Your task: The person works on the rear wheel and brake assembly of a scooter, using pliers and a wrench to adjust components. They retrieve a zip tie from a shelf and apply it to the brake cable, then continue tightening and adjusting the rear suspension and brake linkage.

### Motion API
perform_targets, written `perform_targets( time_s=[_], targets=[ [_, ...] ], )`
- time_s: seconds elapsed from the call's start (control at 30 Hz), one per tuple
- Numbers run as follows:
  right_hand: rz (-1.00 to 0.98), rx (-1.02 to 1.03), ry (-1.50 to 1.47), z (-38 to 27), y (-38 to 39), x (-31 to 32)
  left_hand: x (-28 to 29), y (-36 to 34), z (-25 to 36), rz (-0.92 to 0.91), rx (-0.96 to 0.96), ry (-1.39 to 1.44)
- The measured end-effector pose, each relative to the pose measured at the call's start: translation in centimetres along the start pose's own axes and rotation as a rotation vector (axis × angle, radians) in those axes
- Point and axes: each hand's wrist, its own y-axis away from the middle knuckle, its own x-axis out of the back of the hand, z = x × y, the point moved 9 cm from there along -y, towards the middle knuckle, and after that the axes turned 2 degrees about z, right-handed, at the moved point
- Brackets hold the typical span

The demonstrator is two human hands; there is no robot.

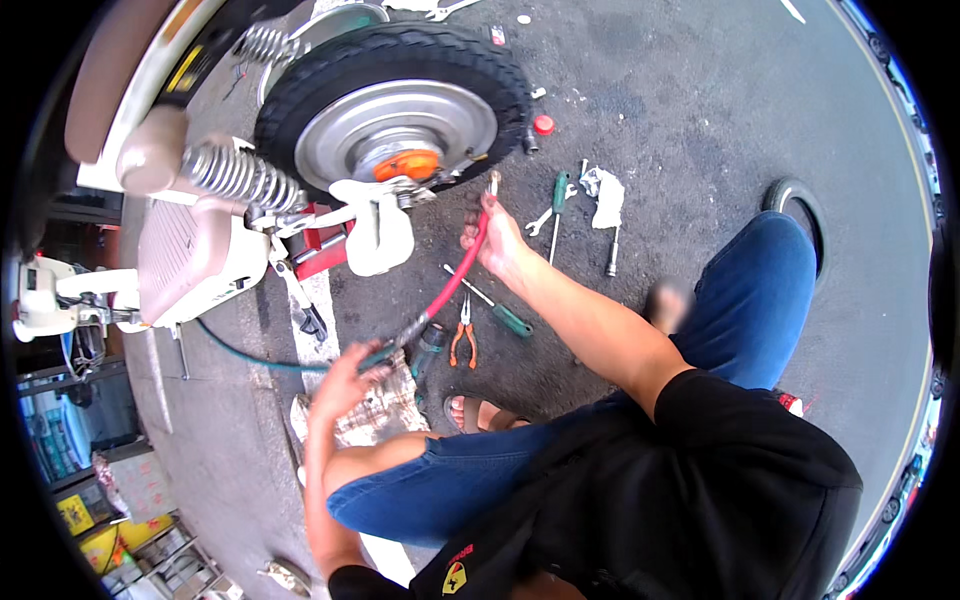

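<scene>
My right hand is closed around the upper end of a red hose with a metal fitting, just below a scooter wheel. The wheel has a silver rim and an orange hub part. My left hand is at the hose's lower section, where it joins a dark teal hose; its fingers are blurred, so their grip is unclear. Orange pliers and a green screwdriver lie between my hands, beside a stained cloth.
The white scooter with coil springs fills the upper left. More tools, a white rag and a red cap lie on the asphalt. A spare tire sits beside my right knee. Storefront shelving is at far left.
</scene>
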Motion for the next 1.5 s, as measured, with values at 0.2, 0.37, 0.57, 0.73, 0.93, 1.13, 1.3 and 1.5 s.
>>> perform_targets(
  time_s=[0.2,0.37,0.57,0.73,0.93,1.13,1.3,1.5],
  targets=[
    [-0.098,0.377,0.240,-9.0,1.7,-1.6,-1.0,-6.7,16.9,-0.259,-0.004,0.088],
    [-0.205,0.222,0.289,-9.7,2.5,-1.3,-5.3,-18.4,17.3,0.249,0.046,0.007],
    [-0.204,0.113,0.495,-8.4,3.0,-0.9,-11.7,-18.1,11.5,0.933,-0.020,0.361],
    [-0.203,0.103,0.306,-9.3,3.6,-0.3,-11.0,-17.6,10.2,0.935,0.204,0.047],
    [-0.369,0.077,0.119,-10.6,2.2,-2.4,-14.2,-20.3,11.6,0.071,0.377,0.938],
    [-0.284,0.106,0.624,-7.2,2.0,-3.6,-15.8,-22.1,6.4,0.209,0.408,0.769],
    [-0.206,0.449,0.905,-9.3,0.4,-2.2,-11.1,-24.8,9.0,0.683,0.117,1.399],
    [-0.132,0.471,1.084,-10.5,1.0,-2.9,-7.6,-26.3,10.9,0.583,-0.018,1.635]
  ],
)
